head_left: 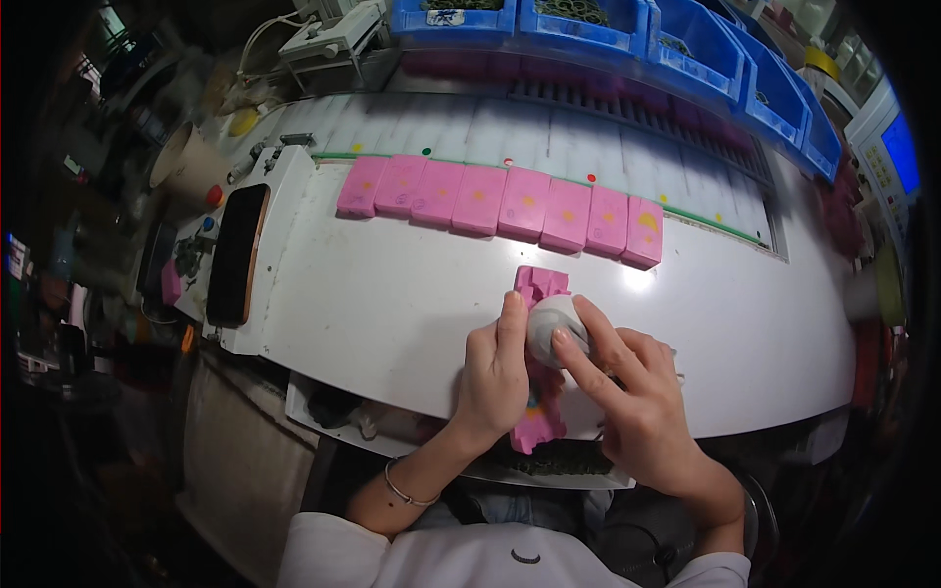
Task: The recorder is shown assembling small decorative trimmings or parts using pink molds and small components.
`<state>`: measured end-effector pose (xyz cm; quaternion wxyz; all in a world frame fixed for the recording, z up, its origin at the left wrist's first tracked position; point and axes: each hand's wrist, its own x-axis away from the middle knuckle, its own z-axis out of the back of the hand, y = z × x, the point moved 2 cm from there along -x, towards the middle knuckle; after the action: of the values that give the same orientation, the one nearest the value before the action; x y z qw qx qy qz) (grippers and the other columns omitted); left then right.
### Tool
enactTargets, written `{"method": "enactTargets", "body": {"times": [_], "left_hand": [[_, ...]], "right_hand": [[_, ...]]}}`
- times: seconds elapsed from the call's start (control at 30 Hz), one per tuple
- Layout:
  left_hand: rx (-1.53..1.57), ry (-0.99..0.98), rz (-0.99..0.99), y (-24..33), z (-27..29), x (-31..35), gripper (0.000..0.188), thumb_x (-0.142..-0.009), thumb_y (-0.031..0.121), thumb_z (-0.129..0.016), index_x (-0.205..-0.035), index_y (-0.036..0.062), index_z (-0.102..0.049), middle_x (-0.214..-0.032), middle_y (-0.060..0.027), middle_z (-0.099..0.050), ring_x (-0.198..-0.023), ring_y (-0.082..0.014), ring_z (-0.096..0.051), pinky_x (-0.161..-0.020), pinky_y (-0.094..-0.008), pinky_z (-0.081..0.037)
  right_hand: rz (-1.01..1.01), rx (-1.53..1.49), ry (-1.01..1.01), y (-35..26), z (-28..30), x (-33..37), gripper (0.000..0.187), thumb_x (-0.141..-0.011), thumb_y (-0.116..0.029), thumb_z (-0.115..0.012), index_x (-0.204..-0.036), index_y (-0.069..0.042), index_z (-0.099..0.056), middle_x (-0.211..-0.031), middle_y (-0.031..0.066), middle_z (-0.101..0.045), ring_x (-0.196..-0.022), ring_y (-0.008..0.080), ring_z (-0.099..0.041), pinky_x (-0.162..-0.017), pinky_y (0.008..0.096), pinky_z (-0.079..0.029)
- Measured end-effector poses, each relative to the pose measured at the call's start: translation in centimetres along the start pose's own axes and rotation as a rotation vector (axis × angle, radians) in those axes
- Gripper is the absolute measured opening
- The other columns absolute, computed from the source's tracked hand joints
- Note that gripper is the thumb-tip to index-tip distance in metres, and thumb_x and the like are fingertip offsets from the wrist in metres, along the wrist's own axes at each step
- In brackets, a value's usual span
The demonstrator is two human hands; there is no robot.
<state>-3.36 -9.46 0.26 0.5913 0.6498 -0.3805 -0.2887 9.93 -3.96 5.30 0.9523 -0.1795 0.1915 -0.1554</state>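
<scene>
My right hand (637, 392) grips a round, whitish-grey pouch (555, 325) with its fingers pressed over the top; it looks like soft cloth. Below the pouch is an opened pink rubber mold (541, 282) with notched, uneven inner faces. Its lower part (537, 431) hangs toward me past the table's front edge, with a yellow and teal spot on it. My left hand (495, 367) is closed at the mold's left side, thumb up beside the pouch. The left fingertips are hidden behind the mold. The pouch covers the mold's middle.
Several pink rubber blocks (480, 201) stand in a row across the white table (392, 304). A phone (238, 255) lies at the left. Blue bins (696, 59) line the back above a slatted rack (627, 122). A drawer (559, 470) sits open under the front edge.
</scene>
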Motion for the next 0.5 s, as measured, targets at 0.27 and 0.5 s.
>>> {"method": "enactTargets", "body": {"times": [0.27, 0.5], "left_hand": [[0.395, -0.03, 0.462, 0.2, -0.8, -0.2, 0.057, -0.097, 0.039, -0.024, -0.086, -0.0046, -0.06, -0.071, -0.0109, -0.061, -0.056, -0.0155, -0.061, -0.05, -0.0275, -0.05], [0.295, -0.145, 0.24, 0.5, -0.5, -0.4, 0.056, -0.097, 0.04, -0.026, -0.087, -0.0028, -0.061, -0.068, -0.0071, -0.06, -0.062, -0.0098, -0.057, -0.057, -0.0209, -0.047]], "right_hand": [[0.08, 0.284, 0.209, 0.0, -0.7, 1.5, 0.049, -0.065, -0.005, -0.059, -0.113, -0.015, -0.061, -0.123, 0.009, -0.053, -0.087, 0.0216, -0.05, -0.073, 0.0318, -0.038], [0.023, 0.217, 0.09, -0.2, 0.4, 1.0, 0.05, -0.066, -0.003, -0.06, -0.115, -0.012, -0.06, -0.124, 0.0098, -0.052, -0.086, 0.0236, -0.049, -0.077, 0.0327, -0.038]]}}
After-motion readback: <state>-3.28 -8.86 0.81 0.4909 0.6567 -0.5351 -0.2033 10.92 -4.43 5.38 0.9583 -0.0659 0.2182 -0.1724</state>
